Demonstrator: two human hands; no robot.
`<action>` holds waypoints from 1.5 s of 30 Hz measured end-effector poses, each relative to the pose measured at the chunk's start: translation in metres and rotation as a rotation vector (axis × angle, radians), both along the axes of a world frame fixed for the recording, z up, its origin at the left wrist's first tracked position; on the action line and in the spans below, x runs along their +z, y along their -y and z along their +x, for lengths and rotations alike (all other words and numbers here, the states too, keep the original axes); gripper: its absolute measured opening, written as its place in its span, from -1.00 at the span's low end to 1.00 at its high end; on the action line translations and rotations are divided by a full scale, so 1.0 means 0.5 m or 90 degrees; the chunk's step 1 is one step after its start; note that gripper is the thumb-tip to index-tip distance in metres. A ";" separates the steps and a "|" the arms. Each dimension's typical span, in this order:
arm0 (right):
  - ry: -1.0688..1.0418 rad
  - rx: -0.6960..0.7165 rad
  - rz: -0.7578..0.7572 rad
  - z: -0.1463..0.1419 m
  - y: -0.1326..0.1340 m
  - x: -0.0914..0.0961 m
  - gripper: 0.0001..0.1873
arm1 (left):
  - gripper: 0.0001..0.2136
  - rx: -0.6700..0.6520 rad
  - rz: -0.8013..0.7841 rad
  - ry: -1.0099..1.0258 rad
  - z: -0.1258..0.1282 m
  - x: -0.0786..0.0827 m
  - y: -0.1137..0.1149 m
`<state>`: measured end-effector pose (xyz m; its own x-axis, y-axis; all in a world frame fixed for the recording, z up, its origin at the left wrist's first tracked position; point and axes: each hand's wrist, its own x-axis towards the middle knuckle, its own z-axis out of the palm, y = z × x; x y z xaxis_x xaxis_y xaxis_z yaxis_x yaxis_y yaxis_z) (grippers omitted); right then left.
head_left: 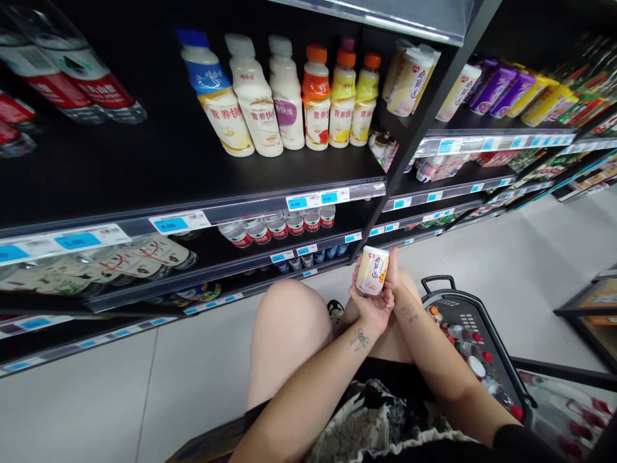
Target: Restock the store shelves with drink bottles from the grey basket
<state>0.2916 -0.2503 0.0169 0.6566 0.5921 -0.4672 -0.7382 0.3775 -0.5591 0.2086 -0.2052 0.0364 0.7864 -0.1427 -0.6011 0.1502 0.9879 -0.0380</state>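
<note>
A small white and yellow porridge can [371, 271], with dark characters on its label, is held upright just above my knees. My left hand [372, 310] cups it from below and along its left side. At the can's right side, my right hand [393, 273] presses against it with the fingers raised, so both hands close around it. Matching porridge cans [409, 82] stand on the shelf ahead, beside a row of milk drink bottles [315, 103] with coloured caps.
A dark shopping basket [501, 321] with several bottles in it stands on the floor to my right. Water bottles [277, 226] line a lower shelf, and large red-labelled bottles [91, 77] lie at upper left. Shelf edges [270, 204] carry price tags. Pale tiled floor [202, 373] lies below.
</note>
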 end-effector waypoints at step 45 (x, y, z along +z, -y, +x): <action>0.043 -0.023 -0.052 0.000 0.009 -0.010 0.06 | -0.38 0.014 -0.006 0.005 -0.001 -0.024 0.009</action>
